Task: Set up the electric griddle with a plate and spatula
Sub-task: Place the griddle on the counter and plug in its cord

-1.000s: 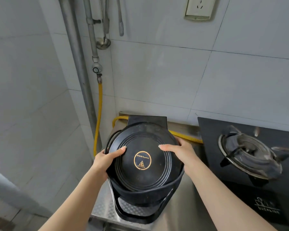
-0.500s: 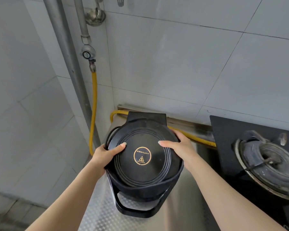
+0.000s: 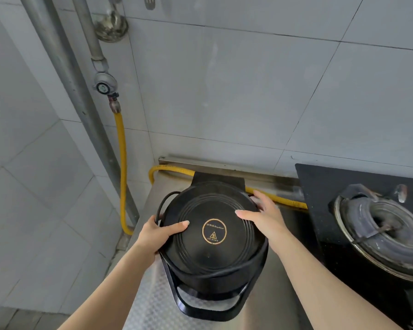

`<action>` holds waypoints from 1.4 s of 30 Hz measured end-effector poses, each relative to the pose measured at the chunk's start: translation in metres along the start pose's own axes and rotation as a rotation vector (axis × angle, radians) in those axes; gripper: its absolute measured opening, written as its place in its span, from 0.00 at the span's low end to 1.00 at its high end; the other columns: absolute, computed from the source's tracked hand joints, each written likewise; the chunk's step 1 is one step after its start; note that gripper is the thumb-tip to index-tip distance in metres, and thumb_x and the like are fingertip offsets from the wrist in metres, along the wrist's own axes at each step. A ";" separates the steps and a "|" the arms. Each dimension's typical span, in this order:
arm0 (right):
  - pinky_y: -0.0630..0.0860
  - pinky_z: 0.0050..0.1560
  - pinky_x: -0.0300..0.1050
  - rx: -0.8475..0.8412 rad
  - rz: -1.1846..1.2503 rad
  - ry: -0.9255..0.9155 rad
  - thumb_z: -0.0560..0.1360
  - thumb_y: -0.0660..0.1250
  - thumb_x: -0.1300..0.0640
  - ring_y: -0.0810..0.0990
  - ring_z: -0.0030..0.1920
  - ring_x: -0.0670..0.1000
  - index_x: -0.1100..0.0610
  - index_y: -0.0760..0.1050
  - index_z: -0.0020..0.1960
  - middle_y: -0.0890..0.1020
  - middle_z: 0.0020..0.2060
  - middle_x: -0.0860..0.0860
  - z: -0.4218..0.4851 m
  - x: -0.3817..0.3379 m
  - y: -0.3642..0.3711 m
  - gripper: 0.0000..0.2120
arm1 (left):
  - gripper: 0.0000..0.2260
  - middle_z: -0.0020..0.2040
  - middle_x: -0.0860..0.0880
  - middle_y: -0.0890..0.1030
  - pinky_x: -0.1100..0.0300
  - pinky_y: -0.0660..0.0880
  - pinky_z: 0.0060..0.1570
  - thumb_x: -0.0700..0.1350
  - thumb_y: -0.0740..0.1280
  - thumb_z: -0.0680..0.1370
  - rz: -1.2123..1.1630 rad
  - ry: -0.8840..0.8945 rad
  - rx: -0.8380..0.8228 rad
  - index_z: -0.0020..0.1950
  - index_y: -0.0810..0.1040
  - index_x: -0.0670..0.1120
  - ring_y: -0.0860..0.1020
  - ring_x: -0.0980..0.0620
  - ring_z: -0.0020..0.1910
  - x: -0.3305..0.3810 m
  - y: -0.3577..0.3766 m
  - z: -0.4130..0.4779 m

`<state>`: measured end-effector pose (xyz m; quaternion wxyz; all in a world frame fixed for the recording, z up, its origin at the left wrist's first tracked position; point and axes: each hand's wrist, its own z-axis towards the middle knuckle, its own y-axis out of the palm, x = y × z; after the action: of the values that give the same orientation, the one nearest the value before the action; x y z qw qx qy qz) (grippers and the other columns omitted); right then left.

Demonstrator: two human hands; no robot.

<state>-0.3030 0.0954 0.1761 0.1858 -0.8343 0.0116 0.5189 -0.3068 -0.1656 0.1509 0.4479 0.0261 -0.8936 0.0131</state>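
Note:
A round black electric griddle with a gold ring logo on its closed lid sits on the steel counter, its loop handle toward me. A black cord wraps around its body. My left hand grips the griddle's left side, thumb on the lid. My right hand holds its right rear edge, fingers over the lid rim. A metal spatula hangs on the wall at the top edge, only its tip showing. No plate is in view.
A black gas stove with a burner stands right of the griddle. A yellow gas hose drops from a valve and runs behind the griddle. A ladle hangs on the wall. The counter's left edge falls to tiled floor.
The view has tilted down and drawn closer. Both hands hold the griddle as before; it sits a little lower over the counter.

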 end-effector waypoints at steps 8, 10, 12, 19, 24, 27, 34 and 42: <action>0.77 0.61 0.54 0.321 0.049 -0.087 0.75 0.67 0.67 0.81 0.59 0.57 0.60 0.77 0.63 0.81 0.60 0.58 0.011 -0.039 -0.002 0.16 | 0.34 0.49 0.50 0.80 0.60 0.75 0.30 0.49 0.82 0.58 -0.024 -0.035 0.035 0.60 0.72 0.48 0.79 0.50 0.43 -0.005 -0.001 -0.008; 0.78 0.60 0.55 0.339 0.085 -0.063 0.75 0.66 0.67 0.81 0.58 0.57 0.60 0.78 0.62 0.82 0.59 0.58 0.009 -0.038 -0.004 0.16 | 0.36 0.51 0.48 0.81 0.58 0.77 0.33 0.48 0.82 0.58 -0.030 -0.038 0.007 0.62 0.71 0.47 0.80 0.49 0.45 -0.005 -0.001 -0.009; 0.77 0.61 0.55 0.344 0.049 -0.079 0.76 0.66 0.66 0.80 0.59 0.56 0.59 0.78 0.62 0.81 0.60 0.57 0.008 -0.034 -0.003 0.15 | 0.37 0.54 0.46 0.81 0.53 0.79 0.42 0.48 0.82 0.58 -0.032 -0.049 -0.057 0.63 0.72 0.46 0.80 0.46 0.49 -0.003 -0.003 -0.007; 0.81 0.53 0.55 0.384 -0.103 -0.013 0.76 0.67 0.62 0.83 0.49 0.56 0.56 0.78 0.47 0.84 0.48 0.56 0.014 -0.023 -0.006 0.03 | 0.33 0.49 0.38 0.85 0.47 0.79 0.50 0.44 0.81 0.55 -0.171 -0.093 -0.117 0.58 0.78 0.37 0.83 0.38 0.48 -0.010 0.000 0.003; 0.78 0.43 0.41 0.598 -0.044 -0.096 0.75 0.67 0.64 0.83 0.44 0.51 0.58 0.81 0.49 0.85 0.44 0.53 0.013 -0.036 -0.009 0.06 | 0.29 0.46 0.40 0.86 0.54 0.80 0.38 0.41 0.79 0.55 -0.278 -0.030 -0.075 0.55 0.80 0.39 0.84 0.41 0.44 -0.020 0.001 0.001; 0.80 0.47 0.44 0.638 0.066 -0.160 0.75 0.68 0.64 0.84 0.45 0.53 0.57 0.79 0.49 0.85 0.46 0.53 0.008 -0.052 -0.010 0.05 | 0.29 0.45 0.41 0.86 0.55 0.80 0.36 0.42 0.79 0.55 -0.278 -0.026 -0.064 0.55 0.81 0.40 0.84 0.41 0.43 -0.017 0.002 0.000; 0.82 0.50 0.49 0.486 0.241 -0.220 0.75 0.68 0.65 0.85 0.42 0.48 0.55 0.78 0.45 0.85 0.43 0.52 -0.013 -0.073 0.004 0.06 | 0.37 0.51 0.38 0.84 0.48 0.79 0.49 0.48 0.81 0.51 -0.188 -0.102 -0.046 0.58 0.78 0.37 0.82 0.39 0.50 -0.009 0.003 0.008; 0.82 0.43 0.40 0.230 0.383 -0.219 0.72 0.71 0.66 0.85 0.41 0.48 0.55 0.79 0.43 0.86 0.42 0.53 -0.031 -0.089 0.013 0.07 | 0.33 0.56 0.42 0.81 0.48 0.76 0.56 0.50 0.79 0.63 0.010 0.012 0.048 0.64 0.74 0.39 0.79 0.42 0.54 -0.001 -0.003 0.014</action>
<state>-0.3198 0.0580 0.2622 0.1781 -0.7292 0.2082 0.6271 -0.3176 -0.1688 0.1419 0.4525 0.0323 -0.8904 0.0369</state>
